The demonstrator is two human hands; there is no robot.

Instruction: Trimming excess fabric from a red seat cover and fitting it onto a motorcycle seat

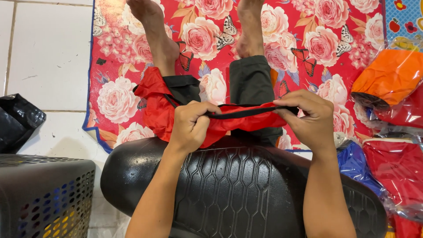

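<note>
My left hand (190, 125) and my right hand (309, 118) pinch the black elastic hem (246, 112) of a red fabric cover (158, 105) and hold that hem taut between them. The cover lies bunched over my legs in dark trousers (251, 81), just beyond a black padded seat (238, 185) with a hexagon pattern that rests on my lap. Both forearms reach over the seat. My bare feet (154, 31) rest on the mat ahead.
A red floral plastic mat (317, 44) covers white floor tiles (48, 53). A dark perforated basket (44, 198) stands at lower left, with a black plastic bag (17, 119) beside it. Packaged orange (390, 77), red (398, 169) and blue (354, 163) covers pile at the right.
</note>
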